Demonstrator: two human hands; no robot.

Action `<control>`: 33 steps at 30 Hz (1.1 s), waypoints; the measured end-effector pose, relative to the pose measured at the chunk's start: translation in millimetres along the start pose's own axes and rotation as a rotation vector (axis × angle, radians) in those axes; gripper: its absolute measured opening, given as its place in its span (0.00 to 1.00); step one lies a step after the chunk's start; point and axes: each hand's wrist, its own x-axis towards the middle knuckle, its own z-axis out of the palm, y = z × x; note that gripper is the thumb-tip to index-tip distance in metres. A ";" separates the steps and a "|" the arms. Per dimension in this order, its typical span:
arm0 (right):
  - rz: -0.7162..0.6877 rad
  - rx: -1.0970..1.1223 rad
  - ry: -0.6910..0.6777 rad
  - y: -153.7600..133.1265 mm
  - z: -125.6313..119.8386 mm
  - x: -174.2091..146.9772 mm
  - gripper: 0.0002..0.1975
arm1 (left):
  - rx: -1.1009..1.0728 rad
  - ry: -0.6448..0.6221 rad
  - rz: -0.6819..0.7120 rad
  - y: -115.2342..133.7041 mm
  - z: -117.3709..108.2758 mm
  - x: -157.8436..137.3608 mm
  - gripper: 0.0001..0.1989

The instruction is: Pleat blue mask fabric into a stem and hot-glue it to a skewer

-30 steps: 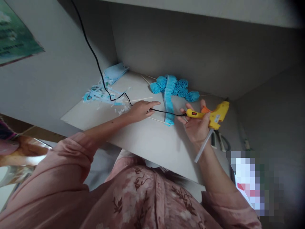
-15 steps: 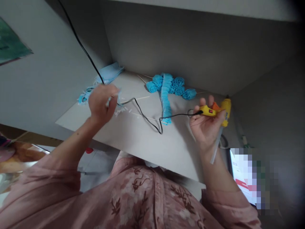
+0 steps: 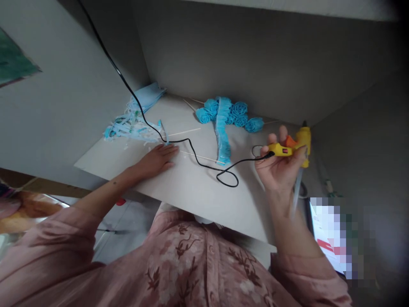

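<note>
Yr L hand (image 3: 153, 164) is palm-down & open, fingers a bit apart, pointing R, thumb on the side nr yr body. Yr L forearm (image 3: 108, 187) runs fwd & inward, wrist approx. straight. Yr R hand (image 3: 274, 172) is palm-up, fingers curled in a grip w/ thumb laid across. Yr R forearm (image 3: 289, 228) angles fwd & slightly L. Yr hands are well apart.

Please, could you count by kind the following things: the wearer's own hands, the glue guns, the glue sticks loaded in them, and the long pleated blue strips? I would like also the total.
Own hands: 2 (left hand and right hand)
Yellow glue gun: 1
Translucent glue stick: 1
Long pleated blue strip: 1
Total: 5
</note>
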 end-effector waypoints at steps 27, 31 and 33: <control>0.285 0.080 -0.058 -26.0 8.1 -9.9 0.27 | 0.249 0.220 -0.575 -75.4 -65.1 41.6 0.19; 0.277 0.060 -0.090 -22.6 9.3 -11.8 0.29 | 0.183 0.042 -0.285 -83.2 -57.2 64.9 0.35; 0.282 0.080 -0.094 -21.2 7.9 -11.2 0.27 | 0.177 -0.017 -0.253 -83.5 -49.7 77.2 0.32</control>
